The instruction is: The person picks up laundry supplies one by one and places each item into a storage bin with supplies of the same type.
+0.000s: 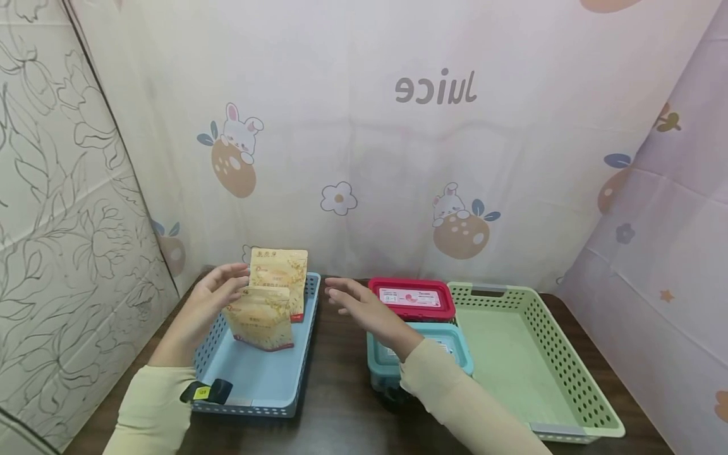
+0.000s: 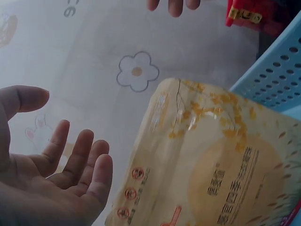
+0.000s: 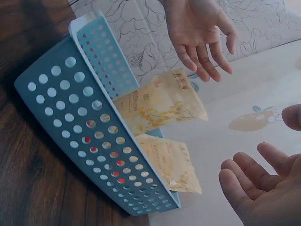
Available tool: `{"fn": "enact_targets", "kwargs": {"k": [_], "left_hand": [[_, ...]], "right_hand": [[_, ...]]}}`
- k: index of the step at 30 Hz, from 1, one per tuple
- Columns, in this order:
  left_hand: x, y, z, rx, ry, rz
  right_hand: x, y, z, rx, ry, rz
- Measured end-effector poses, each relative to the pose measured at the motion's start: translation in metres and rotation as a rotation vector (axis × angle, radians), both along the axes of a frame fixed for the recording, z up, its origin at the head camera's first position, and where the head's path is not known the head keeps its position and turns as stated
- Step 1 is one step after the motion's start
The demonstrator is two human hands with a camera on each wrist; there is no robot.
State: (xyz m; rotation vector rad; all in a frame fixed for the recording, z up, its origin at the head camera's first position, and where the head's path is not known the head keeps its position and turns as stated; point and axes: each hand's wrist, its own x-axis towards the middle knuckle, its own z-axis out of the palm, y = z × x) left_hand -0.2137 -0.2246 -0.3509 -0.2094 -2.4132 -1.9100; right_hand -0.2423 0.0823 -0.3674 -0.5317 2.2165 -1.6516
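Head view gives two cream pouches standing in the far half of the blue basket (image 1: 250,379), the front pouch (image 1: 261,319) a little tilted and the rear pouch (image 1: 281,272) partly hidden behind it. Both hands are empty, their fingers loose and lightly bent. The left hand (image 1: 207,303) is up beside the pouches on their left, very near the front one (whether a fingertip touches, I cannot tell). The right hand (image 1: 370,316) hangs over the bench (image 1: 335,392) between the basket and two lidded boxes, well apart from the pouches, palm turned toward them. Right wrist view shows the pouches' tops rising above the basket rim, with red showing through its holes. Of the boxes, the red one (image 1: 412,302) is at the back and the teal one (image 1: 388,365) just in front, partly behind the right forearm. To their right is a green basket (image 1: 506,341) with perforated sides. A curtain (image 1: 341,145) printed with rabbits, flowers and the mirrored word "Juice" hangs behind everything
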Motion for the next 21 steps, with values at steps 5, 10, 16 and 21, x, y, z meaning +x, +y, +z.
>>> {"fn": "enact_targets", "kwargs": {"k": [5,10,16,21], "left_hand": [[0.001,0.014,0.002,-0.038,0.011,-0.036],[0.003,0.031,0.003,-0.026,0.005,-0.092],[0.007,0.052,0.004,0.007,-0.009,-0.146],[0.01,0.071,0.004,0.037,-0.028,-0.176]], "right_hand": [[0.004,0.015,0.001,0.007,0.009,-0.014],[0.009,0.03,0.002,0.008,-0.011,-0.048],[0.02,0.047,0.004,-0.025,-0.02,-0.045],[0.027,0.06,0.003,0.003,0.014,-0.078]]}}
